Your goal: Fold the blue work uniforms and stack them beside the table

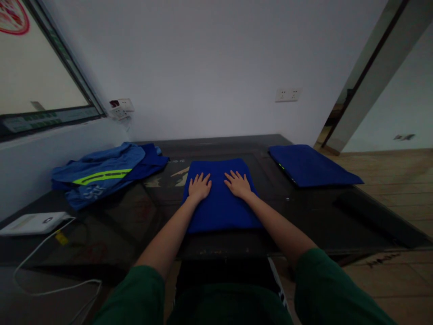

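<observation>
A blue folded cloth (221, 207), roughly rectangular, lies flat on the dark table in front of me. My left hand (200, 186) rests palm down on its upper left part, fingers spread. On the upper right part lies my right hand (237, 183), also flat with its fingers apart. Neither hand grips anything. The cloth's surface looks smooth, and parts of it are hidden under my hands and forearms.
To the left is a loose heap of blue clothing (101, 169) with a yellow-green stripe. Another flat folded blue cloth (311, 166) lies at the right. A white device (35, 223) with a cable sits front left; a long black object (379, 216) lies front right on the table (216, 246).
</observation>
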### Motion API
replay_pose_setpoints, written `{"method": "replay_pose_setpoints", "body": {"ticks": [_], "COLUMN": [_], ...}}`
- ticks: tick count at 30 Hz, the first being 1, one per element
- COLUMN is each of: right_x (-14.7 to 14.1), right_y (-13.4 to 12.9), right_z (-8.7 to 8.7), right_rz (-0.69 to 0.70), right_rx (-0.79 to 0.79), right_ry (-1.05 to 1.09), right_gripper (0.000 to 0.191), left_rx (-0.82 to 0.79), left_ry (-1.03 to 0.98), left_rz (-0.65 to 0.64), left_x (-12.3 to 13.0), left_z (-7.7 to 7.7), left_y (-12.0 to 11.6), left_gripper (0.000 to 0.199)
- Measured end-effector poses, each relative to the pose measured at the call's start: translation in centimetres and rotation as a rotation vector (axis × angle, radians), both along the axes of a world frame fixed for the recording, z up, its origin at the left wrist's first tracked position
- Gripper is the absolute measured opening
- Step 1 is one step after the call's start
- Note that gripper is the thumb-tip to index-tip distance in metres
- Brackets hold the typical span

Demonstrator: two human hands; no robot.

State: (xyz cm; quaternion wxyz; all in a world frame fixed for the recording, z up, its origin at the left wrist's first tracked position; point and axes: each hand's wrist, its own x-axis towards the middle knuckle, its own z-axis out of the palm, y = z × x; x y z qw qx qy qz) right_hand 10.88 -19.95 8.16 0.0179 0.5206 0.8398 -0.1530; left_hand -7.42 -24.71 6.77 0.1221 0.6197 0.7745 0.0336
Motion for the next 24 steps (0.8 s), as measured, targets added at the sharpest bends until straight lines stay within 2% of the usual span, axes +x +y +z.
{"method": "replay_pose_setpoints", "body": {"ticks": [4,8,11,14,17,20,24], "right_x": [3.2,4.5,3.6,1.3,-1.6,-3.3,-2.6], "right_y": [1.6,2.6,3.1,4.1,5.5,7.1,8.9], "right_z": [-0.8,-0.8,-0.1,0.7,0.9,-0.1,-2.2], "right_rz": [-0.148,-0.249,-0.255,-0.194,-0.096,-0.084,-0.11], "right_rx": [-0.001,-0.01,0.08,0.184,0.137,0.05,0.01], "right_ry": [-0.028,-0.029,-0.026,0.016,0.077,0.079,0.026], "right_gripper": [0.056,0.058,0.053,0.051,0.051,0.049,0.053], "left_rx": [-0.077,-0.083,-0.025,0.071,0.089,0.088,0.025], "left_ry": [-0.009,0.021,0.104,0.11,0.028,0.004,-0.032], "left_rz": [0.129,0.139,0.113,0.007,-0.073,-0.096,-0.028], "left_x": [-3.7,-4.8,-4.2,-2.8,-1.2,-0.4,-1.8], "left_z": [-0.3,-0.2,0.2,0.6,0.4,-0.6,-2.1], "left_y": [-0.1,0.0,1.2,3.5,6.2,8.0,8.8], "left_gripper": [0.061,0.062,0.057,0.054,0.051,0.049,0.052]}}
